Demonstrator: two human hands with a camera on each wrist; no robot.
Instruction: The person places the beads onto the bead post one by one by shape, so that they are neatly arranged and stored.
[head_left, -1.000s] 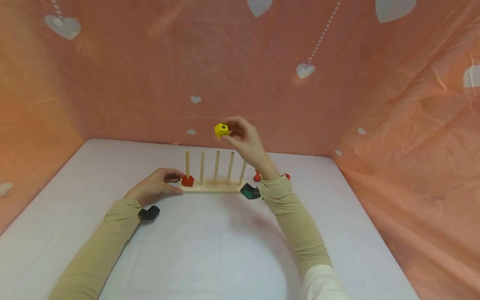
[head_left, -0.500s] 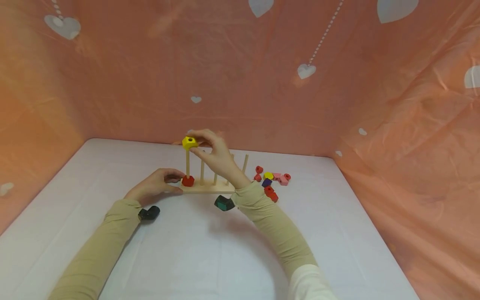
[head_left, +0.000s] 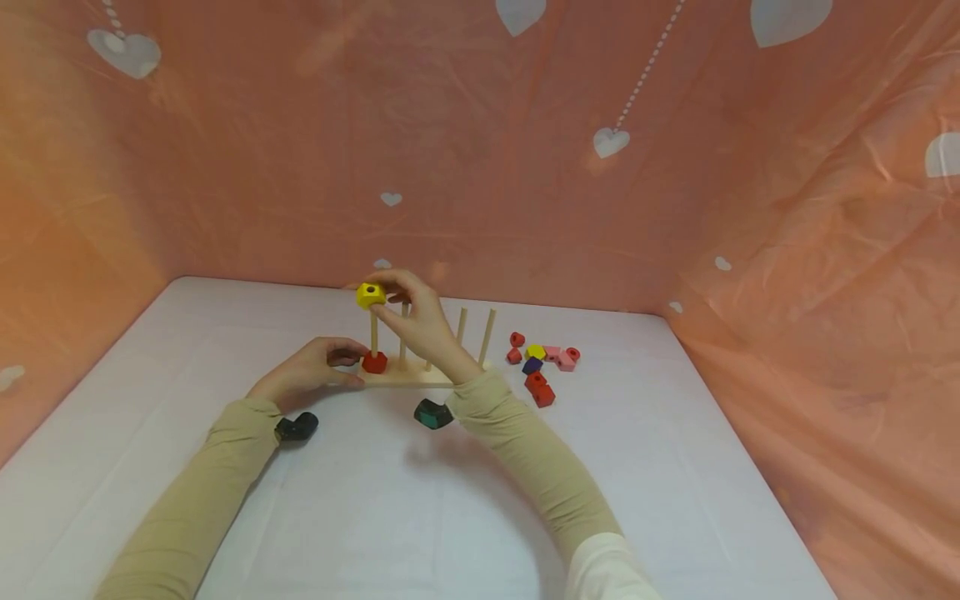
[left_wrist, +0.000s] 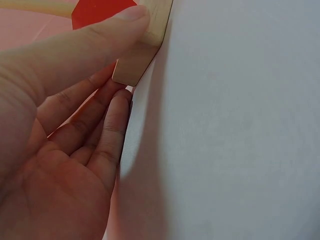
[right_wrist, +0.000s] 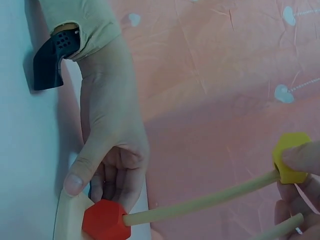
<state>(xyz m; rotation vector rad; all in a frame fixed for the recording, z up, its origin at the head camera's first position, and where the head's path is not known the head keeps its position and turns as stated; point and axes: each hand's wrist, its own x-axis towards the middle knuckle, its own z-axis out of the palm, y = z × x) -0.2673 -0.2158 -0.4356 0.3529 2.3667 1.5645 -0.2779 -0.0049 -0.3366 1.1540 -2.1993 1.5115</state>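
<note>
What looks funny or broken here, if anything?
Nothing stands out as broken or spilled. The loose beads lie jumbled beside the wooden stand, while the right hand pinches a yellow bead atop a peg.

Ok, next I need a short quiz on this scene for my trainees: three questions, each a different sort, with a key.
1. Multiple choice: which colour of bead does the right hand pinch?
A: purple
B: yellow
C: pink

2. True or false: the left hand holds one end of the wooden base.

3. Short answer: in the head view, on which side of the wooden base do the loose beads lie?

Key
1. B: the yellow bead, at the top of the leftmost peg.
2. True.
3. The right side.
</note>
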